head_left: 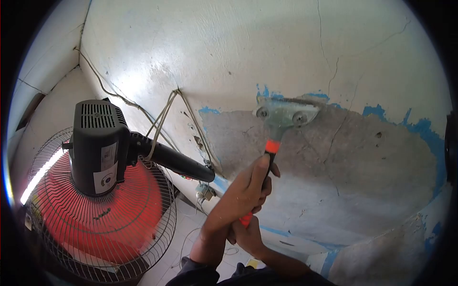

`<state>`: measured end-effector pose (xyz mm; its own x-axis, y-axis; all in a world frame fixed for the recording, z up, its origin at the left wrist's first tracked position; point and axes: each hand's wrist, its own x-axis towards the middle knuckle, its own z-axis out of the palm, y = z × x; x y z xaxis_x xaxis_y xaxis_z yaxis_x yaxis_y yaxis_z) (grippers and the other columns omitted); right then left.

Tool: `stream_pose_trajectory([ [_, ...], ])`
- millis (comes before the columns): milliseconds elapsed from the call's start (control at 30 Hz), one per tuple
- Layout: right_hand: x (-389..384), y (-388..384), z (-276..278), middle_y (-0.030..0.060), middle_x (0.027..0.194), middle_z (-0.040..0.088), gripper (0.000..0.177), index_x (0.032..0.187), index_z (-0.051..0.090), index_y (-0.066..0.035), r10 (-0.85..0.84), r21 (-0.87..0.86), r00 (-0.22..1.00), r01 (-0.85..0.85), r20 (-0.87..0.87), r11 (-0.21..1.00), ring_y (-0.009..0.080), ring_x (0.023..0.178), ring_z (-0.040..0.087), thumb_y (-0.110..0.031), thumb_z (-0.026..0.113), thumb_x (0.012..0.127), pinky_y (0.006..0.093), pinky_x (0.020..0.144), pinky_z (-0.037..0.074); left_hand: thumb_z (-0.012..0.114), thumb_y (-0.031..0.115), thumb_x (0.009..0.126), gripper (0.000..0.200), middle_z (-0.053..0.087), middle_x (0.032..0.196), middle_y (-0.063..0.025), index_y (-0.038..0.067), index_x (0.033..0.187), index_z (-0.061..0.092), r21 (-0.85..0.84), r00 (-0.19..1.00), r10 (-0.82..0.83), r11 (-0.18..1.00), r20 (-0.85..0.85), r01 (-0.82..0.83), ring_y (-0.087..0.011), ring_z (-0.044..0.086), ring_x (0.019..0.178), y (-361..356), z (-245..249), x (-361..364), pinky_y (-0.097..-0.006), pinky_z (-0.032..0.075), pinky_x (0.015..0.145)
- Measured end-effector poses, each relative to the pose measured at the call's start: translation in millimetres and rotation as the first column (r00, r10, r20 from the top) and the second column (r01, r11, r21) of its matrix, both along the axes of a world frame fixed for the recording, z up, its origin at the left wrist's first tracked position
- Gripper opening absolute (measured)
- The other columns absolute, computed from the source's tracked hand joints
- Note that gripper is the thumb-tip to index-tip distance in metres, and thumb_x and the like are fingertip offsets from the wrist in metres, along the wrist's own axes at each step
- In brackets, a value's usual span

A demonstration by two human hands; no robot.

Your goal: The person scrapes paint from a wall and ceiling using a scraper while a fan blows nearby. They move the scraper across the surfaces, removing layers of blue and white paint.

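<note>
Head view: scraper (282, 121) blade up against wall (343, 171), handle slanting down into both hands; left hand (245, 190) clenched higher, right hand (249, 234) clenched round butt.

Left hand (248, 190) and right hand (248, 237) grip the scraper (285, 117), blade against the wall (362, 157).

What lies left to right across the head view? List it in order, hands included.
fan motor housing → wall cables → left hand, gripping the handle → scraper, blade against the wall → bare grey wall patch. The right hand overlaps the left, so it is left out.
</note>
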<state>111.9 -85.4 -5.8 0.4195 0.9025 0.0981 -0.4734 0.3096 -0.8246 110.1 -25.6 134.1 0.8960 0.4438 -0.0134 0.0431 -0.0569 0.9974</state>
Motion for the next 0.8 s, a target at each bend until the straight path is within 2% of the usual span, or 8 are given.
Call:
stream_pose_trajectory([
  [133, -6.1, 3.8, -7.8, 0.0039, 0.051, 0.045, 0.024, 0.074, 0.049, 0.0, -0.002, -0.01, 1.0, 0.003, 0.03, 1.0, 0.0122, 0.04, 0.044, -0.01, 0.044, 0.096, 0.0279, 0.038, 0.032, 0.028, 0.055, 0.1, 0.056, 0.033, 0.056, 0.0059, 0.004, 0.099, 0.05, 0.029, 1.0, 0.012, 1.0, -0.003, -0.012, -0.0033, 0.03, 0.043, 3.9, -1.9, -5.1, -0.0211, 0.027, 0.04],
  [233, -9.9, -0.4, -3.3, 0.004, 0.051, 0.045, 0.027, 0.074, 0.049, 0.0, -0.046, -0.059, 0.997, 0.049, 0.056, 0.997, 0.0122, 0.04, 0.043, -0.012, 0.044, 0.097, 0.0278, 0.038, 0.033, 0.029, 0.056, 0.1, 0.056, 0.032, 0.056, 0.0056, 0.004, 0.099, 0.05, 0.018, 0.999, 0.028, 0.999, 0.027, -0.028, -0.0033, 0.029, 0.043, 2.7, 1.0, -0.9, -0.0208, 0.027, 0.04],
  [333, -3.3, 5.7, 7.7, 0.0039, 0.051, 0.045, 0.028, 0.073, 0.048, -0.001, -0.014, 0.048, 0.997, 0.01, 0.082, 0.999, 0.0123, 0.04, 0.044, -0.014, 0.044, 0.098, 0.0277, 0.039, 0.033, 0.029, 0.055, 0.1, 0.055, 0.032, 0.056, 0.0055, 0.004, 0.099, 0.05, 0.009, 1.0, 0.019, 1.0, -0.008, -0.019, -0.0035, 0.029, 0.043, 5.6, 6.2, -3.3, -0.0209, 0.027, 0.04],
  [433, -11.1, 5.5, -3.3, 0.0036, 0.051, 0.045, 0.029, 0.073, 0.047, -0.001, -0.034, 0.0, 0.999, 0.034, 0.025, 0.999, 0.0121, 0.039, 0.044, -0.015, 0.045, 0.098, 0.0275, 0.039, 0.033, 0.029, 0.053, 0.101, 0.054, 0.032, 0.056, 0.0054, 0.004, 0.098, 0.05, 0.037, 1.0, 0.005, 0.999, -0.021, -0.004, -0.0036, 0.029, 0.043, 7.8, -2.6, -8.1, -0.0211, 0.027, 0.04],
  [533, -12.8, 4.7, -4.1, 0.0036, 0.051, 0.045, 0.032, 0.072, 0.047, -0.001, -0.066, -0.001, 0.997, 0.066, 0.038, 0.998, 0.0121, 0.04, 0.044, -0.017, 0.045, 0.099, 0.0274, 0.039, 0.033, 0.029, 0.051, 0.102, 0.052, 0.032, 0.056, 0.0052, 0.004, 0.098, 0.05, 0.036, 1.0, 0.009, 0.999, 0.024, -0.009, -0.0038, 0.029, 0.043, 7.7, 1.2, -2.2, -0.0213, 0.027, 0.04],
  [633, -5.6, 10.0, 11.4, 0.0036, 0.051, 0.045, 0.031, 0.073, 0.048, -0.001, -0.028, 0.052, 0.998, 0.025, 0.062, 0.998, 0.0123, 0.04, 0.044, -0.018, 0.045, 0.099, 0.028, 0.039, 0.034, 0.029, 0.05, 0.102, 0.05, 0.033, 0.056, 0.005, 0.004, 0.097, 0.05, 0.022, 1.0, 0.013, 1.0, 0.007, -0.013, -0.0039, 0.03, 0.043, 8.4, 8.0, -4.3, -0.0215, 0.028, 0.04],
  [667, -5.0, 9.5, 11.5, 0.0032, 0.051, 0.044, 0.029, 0.076, 0.048, -0.001, -0.024, 0.037, 0.993, 0.02, 0.116, 0.999, 0.0123, 0.04, 0.044, -0.019, 0.045, 0.099, 0.0284, 0.039, 0.034, 0.029, 0.049, 0.102, 0.05, 0.033, 0.056, 0.0049, 0.004, 0.097, 0.05, 0.031, 1.0, 0.011, 0.999, 0.006, -0.011, -0.0039, 0.031, 0.044, 10.0, 11.1, -3.5, -0.0216, 0.029, 0.04],
  [800, -6.2, 1.0, -9.2, 0.0023, 0.05, 0.042, 0.027, 0.08, 0.048, -0.002, -0.012, 0.019, 0.999, 0.011, 0.036, 1.0, 0.0115, 0.039, 0.041, -0.02, 0.047, 0.099, 0.0281, 0.038, 0.034, 0.029, 0.05, 0.102, 0.05, 0.033, 0.057, 0.0046, 0.005, 0.097, 0.049, 0.05, 1.0, -0.015, 0.999, 0.006, 0.015, -0.004, 0.032, 0.044, 3.7, -2.7, -2.2, -0.0219, 0.03, 0.041],
])
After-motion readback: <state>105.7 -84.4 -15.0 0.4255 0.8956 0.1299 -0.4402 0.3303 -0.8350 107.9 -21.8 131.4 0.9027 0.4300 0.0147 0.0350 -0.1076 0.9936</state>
